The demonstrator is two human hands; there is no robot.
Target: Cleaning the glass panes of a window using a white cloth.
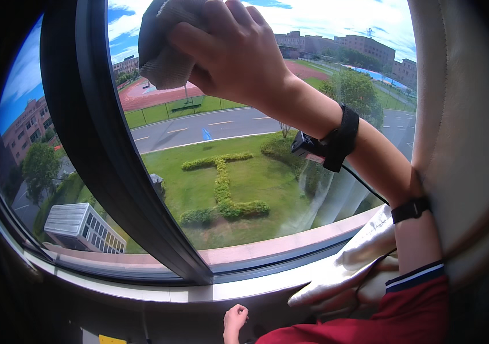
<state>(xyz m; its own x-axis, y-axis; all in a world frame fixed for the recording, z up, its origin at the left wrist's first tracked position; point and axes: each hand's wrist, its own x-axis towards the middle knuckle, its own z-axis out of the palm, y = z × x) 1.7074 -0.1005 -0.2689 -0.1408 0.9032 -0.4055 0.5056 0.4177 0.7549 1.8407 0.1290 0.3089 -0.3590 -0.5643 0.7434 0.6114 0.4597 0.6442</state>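
My right hand (pixel 238 53) is raised high at the window and grips a folded grey-brown cloth (pixel 171 51) against or close to the glass pane (pixel 235 180). Whether the cloth touches the glass cannot be told. Its upper part runs out of the picture. On the right forearm are a black strap (pixel 344 137) with a small box-shaped device (pixel 309 146) and a second black band (pixel 411 210). Far below, beside the red shirt, my left hand (pixel 235 317) hangs with its fingers curled in and nothing visible in them.
A dark window frame upright (pixel 111 142) stands left of the pane. Beneath runs a pale sill (pixel 244 290). A light curtain (pixel 463 129) hangs at right, its silvery lower folds (pixel 347 266) over the sill. A black cable (pixel 367 185) trails from the wrist device. Something yellow (pixel 112 339) lies below.
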